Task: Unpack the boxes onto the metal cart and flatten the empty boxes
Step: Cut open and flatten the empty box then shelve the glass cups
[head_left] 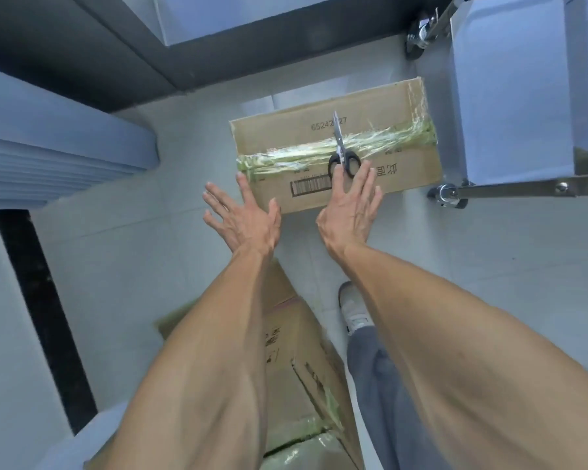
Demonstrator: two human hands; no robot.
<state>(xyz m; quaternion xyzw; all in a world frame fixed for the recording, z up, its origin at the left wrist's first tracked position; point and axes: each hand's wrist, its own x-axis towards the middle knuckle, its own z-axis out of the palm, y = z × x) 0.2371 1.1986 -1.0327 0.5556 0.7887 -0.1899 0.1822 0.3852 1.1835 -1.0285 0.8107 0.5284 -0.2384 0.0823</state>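
Observation:
A sealed cardboard box (pixel 387 110) lies on the pale tiled floor, its seam covered by crinkled greenish tape (pixel 286 159). Black-handled scissors (pixel 343 154) rest on the tape, blades pointing away from me. My left hand (pixel 243 215) hovers with fingers spread at the box's near left corner. My right hand (pixel 352 205) is spread too, fingertips just below the scissor handles; I cannot tell if they touch. The metal cart (pixel 510 79) stands at the right, directly beside the box.
A second cardboard box (pixel 306 361) with greenish tape sits under my forearms near my feet. My shoe (pixel 352 307) is on the floor beside it. Cart casters (pixel 447 195) stand by the box's right corner. A dark counter edge (pixel 82 56) runs along the upper left.

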